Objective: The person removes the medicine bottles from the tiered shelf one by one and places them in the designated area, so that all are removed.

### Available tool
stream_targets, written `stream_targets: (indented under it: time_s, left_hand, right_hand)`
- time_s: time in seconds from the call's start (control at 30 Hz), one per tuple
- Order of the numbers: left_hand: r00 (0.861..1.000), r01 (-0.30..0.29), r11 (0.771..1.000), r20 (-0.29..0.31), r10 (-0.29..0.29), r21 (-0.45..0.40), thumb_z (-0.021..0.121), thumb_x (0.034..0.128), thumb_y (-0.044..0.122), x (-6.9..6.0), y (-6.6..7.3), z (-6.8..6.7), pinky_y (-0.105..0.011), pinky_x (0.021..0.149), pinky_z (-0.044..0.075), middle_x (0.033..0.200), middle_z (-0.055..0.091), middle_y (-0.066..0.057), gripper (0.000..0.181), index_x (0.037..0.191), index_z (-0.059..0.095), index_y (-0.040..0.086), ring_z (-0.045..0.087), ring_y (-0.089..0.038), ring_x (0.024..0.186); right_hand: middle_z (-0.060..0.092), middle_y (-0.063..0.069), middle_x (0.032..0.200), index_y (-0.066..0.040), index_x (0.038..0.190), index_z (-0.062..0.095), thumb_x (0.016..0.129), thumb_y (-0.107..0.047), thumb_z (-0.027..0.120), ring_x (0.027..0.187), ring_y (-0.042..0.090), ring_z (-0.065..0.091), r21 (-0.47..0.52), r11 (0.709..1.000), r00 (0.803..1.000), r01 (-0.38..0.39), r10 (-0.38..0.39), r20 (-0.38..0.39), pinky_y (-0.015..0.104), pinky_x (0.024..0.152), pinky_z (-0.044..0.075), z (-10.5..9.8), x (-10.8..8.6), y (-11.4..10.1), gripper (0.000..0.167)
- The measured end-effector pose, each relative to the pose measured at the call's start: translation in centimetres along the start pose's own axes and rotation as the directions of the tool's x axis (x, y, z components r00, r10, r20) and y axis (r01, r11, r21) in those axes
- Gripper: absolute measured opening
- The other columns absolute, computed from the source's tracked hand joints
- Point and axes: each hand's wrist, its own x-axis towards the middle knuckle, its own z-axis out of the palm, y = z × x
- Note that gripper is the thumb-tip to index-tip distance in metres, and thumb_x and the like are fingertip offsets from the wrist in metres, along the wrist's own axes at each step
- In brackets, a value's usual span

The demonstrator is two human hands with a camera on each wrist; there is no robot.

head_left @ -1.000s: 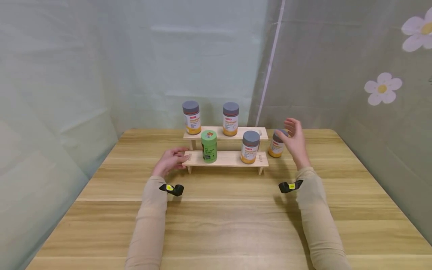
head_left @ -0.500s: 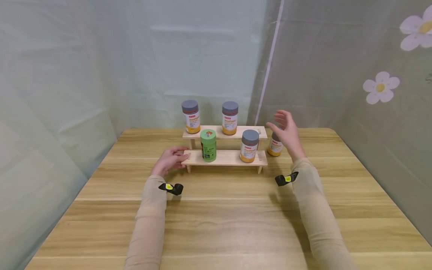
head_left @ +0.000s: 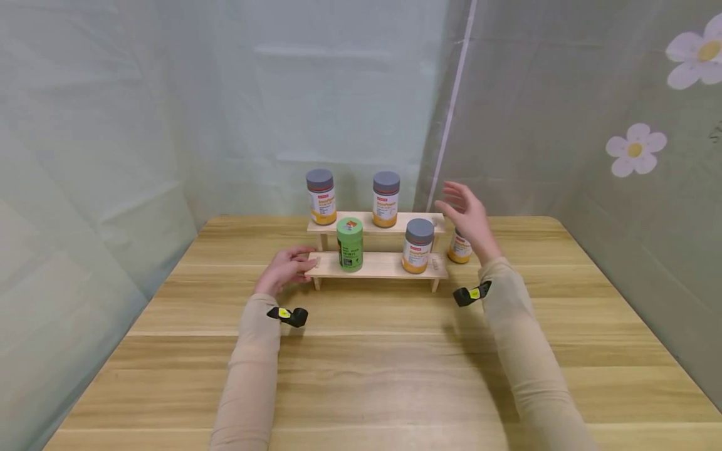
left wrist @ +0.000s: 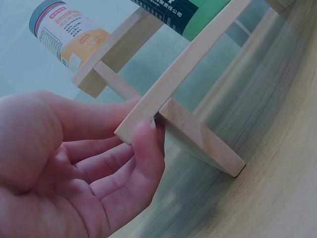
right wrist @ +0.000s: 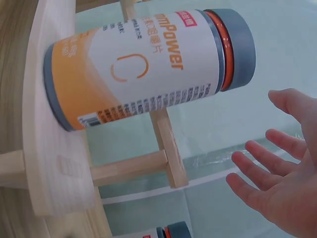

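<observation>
My left hand (head_left: 284, 269) grips the left end of the lower board of a two-step wooden shelf (head_left: 375, 266); the left wrist view shows thumb and fingers around the board's end (left wrist: 141, 114). On the lower step stand a green jar (head_left: 350, 245) and a grey-lidded supplement jar (head_left: 418, 246) with an orange base. Two matching supplement jars stand on the upper step, one at the left (head_left: 321, 197) and one near the middle (head_left: 386, 199). My right hand (head_left: 467, 216) hovers beside the upper step's right end, fingers spread, holding nothing.
Another supplement jar (head_left: 460, 247) stands on the wooden table (head_left: 372, 363) right of the shelf, partly hidden by my right hand. A pale sheet (head_left: 338, 94) hangs behind the table, and a flowered one (head_left: 570, 113) is at the right.
My right hand has moved left, away from the jar on the table towards the upper step. The left hand keeps its grip, and the shelf and jars have not moved.
</observation>
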Motion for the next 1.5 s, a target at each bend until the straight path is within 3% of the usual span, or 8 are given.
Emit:
stream_targets:
  time_s: [0.6,1.5]
  left_hand:
    - [1.000,0.001,0.999,0.001,0.000,-0.040,0.061,0.0953,0.014,0.1,-0.1,0.0,-0.019,0.066,0.055,0.100,0.056,-0.002,0.053,0.144,0.042,0.004,0.058,-0.008,0.078]
    - [1.000,0.013,1.000,0.002,-0.013,-0.021,0.061,0.0958,0.016,-0.3,0.2,0.1,-0.019,0.068,0.055,0.113,0.053,-0.010,0.052,0.143,0.043,0.005,0.058,-0.009,0.079]
  right_hand:
    - [0.046,0.013,0.147,-0.012,0.143,0.045,0.096,-0.026,0.062,0.135,0.030,0.045,-0.017,1.000,0.999,0.020,-0.019,0.044,0.043,0.115,0.035,2.1,1.3,-1.5,0.053]
    - [0.047,0.017,0.143,-0.011,0.141,0.042,0.092,-0.020,0.067,0.131,0.036,0.047,0.008,1.000,0.997,0.000,0.000,0.074,0.047,0.108,0.041,4.1,3.1,-3.2,0.055]
